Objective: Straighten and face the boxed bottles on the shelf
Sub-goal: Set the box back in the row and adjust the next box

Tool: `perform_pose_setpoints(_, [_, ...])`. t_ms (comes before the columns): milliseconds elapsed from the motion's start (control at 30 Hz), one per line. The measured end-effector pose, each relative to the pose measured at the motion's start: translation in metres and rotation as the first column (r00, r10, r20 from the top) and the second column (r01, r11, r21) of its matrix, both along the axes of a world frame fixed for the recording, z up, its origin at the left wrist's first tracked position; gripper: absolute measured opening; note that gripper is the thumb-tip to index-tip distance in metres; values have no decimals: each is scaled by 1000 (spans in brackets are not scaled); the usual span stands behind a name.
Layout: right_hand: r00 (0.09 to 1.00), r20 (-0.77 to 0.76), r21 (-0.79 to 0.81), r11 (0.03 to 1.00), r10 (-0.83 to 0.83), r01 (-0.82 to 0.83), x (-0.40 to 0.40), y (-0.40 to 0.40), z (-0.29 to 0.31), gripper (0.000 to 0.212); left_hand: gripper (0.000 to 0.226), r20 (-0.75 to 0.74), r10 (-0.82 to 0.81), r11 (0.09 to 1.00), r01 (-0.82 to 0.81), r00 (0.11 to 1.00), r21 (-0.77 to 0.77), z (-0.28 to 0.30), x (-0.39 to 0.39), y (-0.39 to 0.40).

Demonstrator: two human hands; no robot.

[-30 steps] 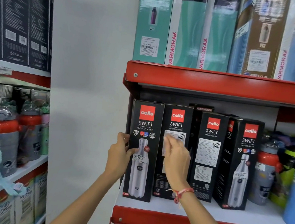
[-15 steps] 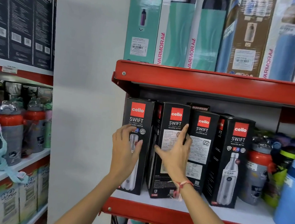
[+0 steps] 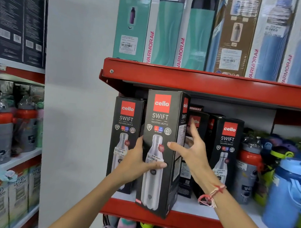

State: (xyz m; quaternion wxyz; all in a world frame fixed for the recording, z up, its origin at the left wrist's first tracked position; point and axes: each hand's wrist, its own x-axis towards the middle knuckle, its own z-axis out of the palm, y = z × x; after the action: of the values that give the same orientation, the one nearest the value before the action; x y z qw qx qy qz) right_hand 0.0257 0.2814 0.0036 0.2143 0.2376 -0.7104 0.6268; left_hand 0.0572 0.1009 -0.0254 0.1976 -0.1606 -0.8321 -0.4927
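Observation:
Black Cello Swift bottle boxes stand on a red-edged shelf (image 3: 182,222). The second box (image 3: 161,118) is pulled forward past the shelf lip, with its bottle picture facing me. My left hand (image 3: 138,164) grips its left edge, thumb across the front. My right hand (image 3: 191,150) is at its right side, thumb on the front and fingers spread apart behind. The leftmost box (image 3: 126,119) stands behind my left hand, front facing out. Another box (image 3: 228,137) to the right also faces front. A box (image 3: 197,121) between them is partly hidden by my right hand.
Loose bottles (image 3: 248,168) and a blue jug (image 3: 288,195) crowd the shelf's right end. Tall Varmora boxes (image 3: 164,33) fill the shelf above. A white wall (image 3: 77,89) separates this rack from a left rack of bottles (image 3: 1,128) and dark boxes.
The second box has been turned from its label side to its bottle-picture front and pulled out towards me. My left hand shifted from the leftmost box onto it.

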Motion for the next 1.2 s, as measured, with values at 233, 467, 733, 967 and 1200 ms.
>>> perform_pose_setpoints(233, [980,113,73,982,166,-175,-24,1,21,105,86,-106,166,986,-164,980,25,6,-11,16])
perform_pose_setpoints(467, [980,161,191,970,121,-151,-50,-12,30,77,83,-62,295,955,-296,954,-6,-5,-45,28])
perform_pose_setpoints(733, [982,172,232,966,74,-113,-69,-17,9,87,84,55,324,946,-324,944,-10,-23,-65,33])
perform_pose_setpoints(967, [667,-351,158,660,-657,734,-56,-7,-2,47,99,38,358,934,-357,933,-30,-30,-61,35])
perform_pose_setpoints(1200, [581,-217,452,447,-785,772,-70,-11,-29,123,93,-51,379,923,-382,924,-49,-33,-48,46])
